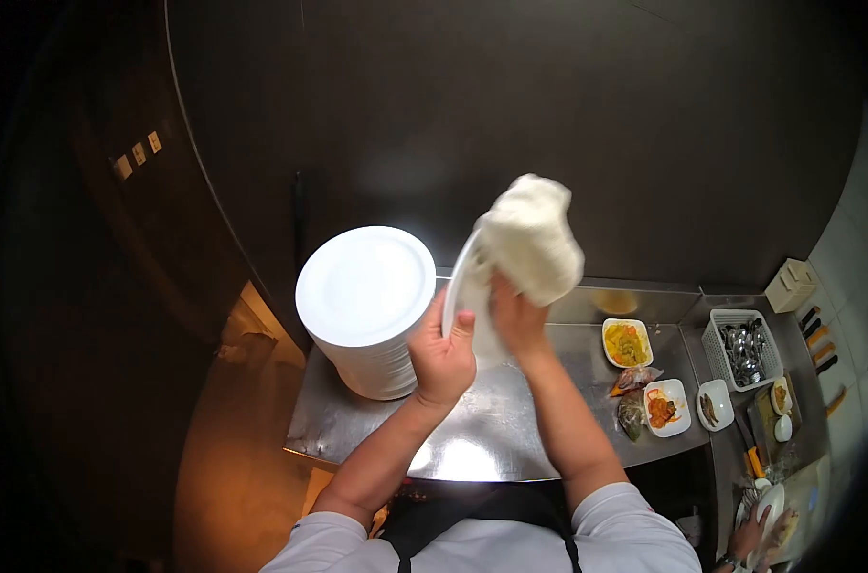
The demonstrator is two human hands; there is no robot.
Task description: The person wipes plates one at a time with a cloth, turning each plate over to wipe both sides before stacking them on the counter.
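Observation:
A white plate (462,282) stands nearly on edge above the steel counter, its rim gripped by my left hand (443,358) with the thumb on the near side. My right hand (520,320) is closed on a whitish cloth (534,239), which is bunched up and slightly blurred at the plate's right side. Part of the cloth covers the right fingers. Just left of my left hand rises a tall stack of white plates (367,286).
Right on the steel counter (491,420) are a bowl of yellow food (627,343), a bowl of reddish food (666,408) and a basket of cutlery (742,350). Knives (816,334) lie beyond. Another person's hands (754,535) hold a plate at the lower right.

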